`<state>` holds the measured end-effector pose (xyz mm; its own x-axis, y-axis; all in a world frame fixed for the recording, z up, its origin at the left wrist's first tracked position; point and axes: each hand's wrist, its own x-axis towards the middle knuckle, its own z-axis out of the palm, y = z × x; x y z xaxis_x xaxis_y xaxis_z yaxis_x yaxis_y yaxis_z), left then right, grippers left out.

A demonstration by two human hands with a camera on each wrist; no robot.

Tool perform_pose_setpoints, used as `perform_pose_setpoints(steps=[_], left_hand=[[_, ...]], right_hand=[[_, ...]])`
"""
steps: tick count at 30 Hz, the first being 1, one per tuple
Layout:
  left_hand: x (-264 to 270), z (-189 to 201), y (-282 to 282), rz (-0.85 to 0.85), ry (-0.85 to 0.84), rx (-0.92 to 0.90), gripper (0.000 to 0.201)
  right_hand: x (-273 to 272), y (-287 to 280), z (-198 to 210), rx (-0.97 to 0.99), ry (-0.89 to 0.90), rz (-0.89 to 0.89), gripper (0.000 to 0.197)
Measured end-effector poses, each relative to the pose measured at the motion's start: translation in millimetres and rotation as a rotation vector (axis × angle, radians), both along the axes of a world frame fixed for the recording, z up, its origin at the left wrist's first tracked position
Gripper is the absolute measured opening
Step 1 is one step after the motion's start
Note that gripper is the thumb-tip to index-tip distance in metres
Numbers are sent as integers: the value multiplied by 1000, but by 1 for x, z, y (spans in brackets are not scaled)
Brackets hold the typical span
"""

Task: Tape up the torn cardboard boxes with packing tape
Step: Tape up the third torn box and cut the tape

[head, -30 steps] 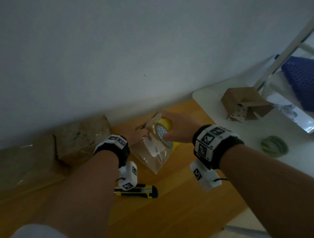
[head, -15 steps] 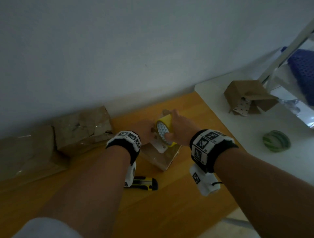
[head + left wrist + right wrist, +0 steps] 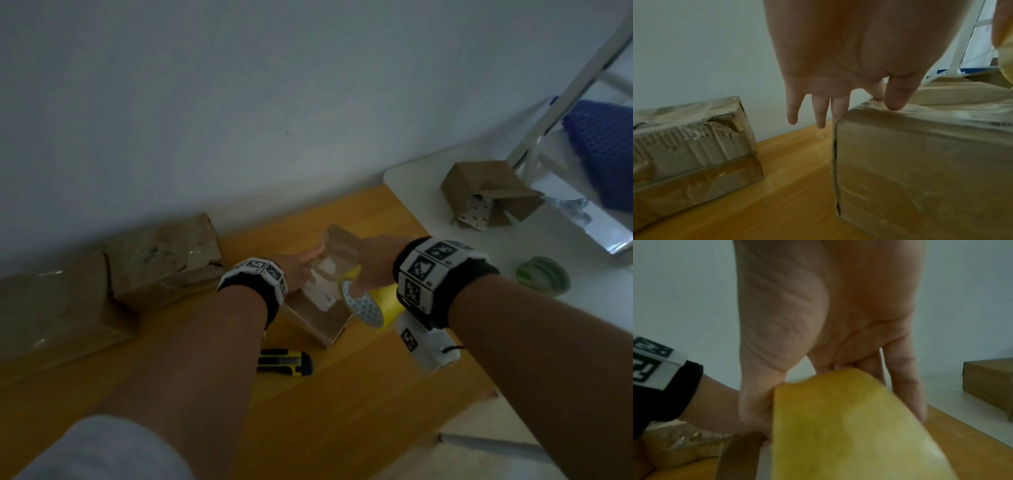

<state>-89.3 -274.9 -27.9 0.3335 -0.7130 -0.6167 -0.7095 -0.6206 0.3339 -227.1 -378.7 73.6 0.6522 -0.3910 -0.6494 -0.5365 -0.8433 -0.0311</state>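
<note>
A small brown cardboard box (image 3: 318, 315) stands on the wooden table (image 3: 359, 411), with a white label under clear tape on top. My left hand (image 3: 301, 265) lies against its upper left edge. In the left wrist view the thumb (image 3: 898, 97) presses on the box (image 3: 920, 162) top and the straight fingers hang behind its far corner. My right hand (image 3: 373, 263) grips a yellow packing tape roll (image 3: 371, 305) at the box's near right corner. Seen from the right wrist, thumb and fingers clamp the roll (image 3: 849, 426) from both sides.
A yellow-black utility knife (image 3: 284, 363) lies just in front of the box. Two taped-up boxes (image 3: 164, 253) (image 3: 51, 308) sit along the wall at left. On the white table (image 3: 428, 192) to the right are an open cardboard box (image 3: 479, 185) and a green tape roll (image 3: 543, 275).
The box was held tilted above the table and now stands on it. My right hand has drawn the tape roll from the box top toward its near right corner.
</note>
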Motion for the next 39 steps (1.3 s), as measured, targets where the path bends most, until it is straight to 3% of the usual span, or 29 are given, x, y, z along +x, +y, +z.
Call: perform_pose_setpoints(steps=[2,7,10,12,13,14,16,21,25,33,36,39], left_hand=[[-1,-4,0,16,-6,8,55],[-7,0,-3,70,34,40,54],[-11,2,-1,62,70,18,52],[-14,3,-1,57,92,-14,53],[-17,2,-2,39,86,-26,55],[-20,1,-3,22,73,-30,58],[-26,0,0,21,35,-23,70],[-51,6,-1,-72,-172,64,122],[-74,14,-5,-165,-238,88,138],[-70,22,-5,-129,-211,108,127],[-52,38,2,-91,-144,47,112],[-38,55,6,24,-28,-32,82]], right_hand=[[4,-2,-2,-9,56,28,73],[-18,-13,-54,-149,170,31,42],[-34,-8,-50,-98,205,-13,54],[-41,-2,-45,-58,165,-72,30],[-42,-1,-55,-59,163,-89,34],[-43,1,-62,-60,146,-122,55],[-44,5,-74,-18,127,-127,73],[-42,4,-72,-18,104,-127,42],[-46,5,-78,-21,64,-123,45],[-49,4,-46,51,180,-34,94],[-46,5,-11,125,61,-68,97],[-37,5,20,140,-130,-78,93]])
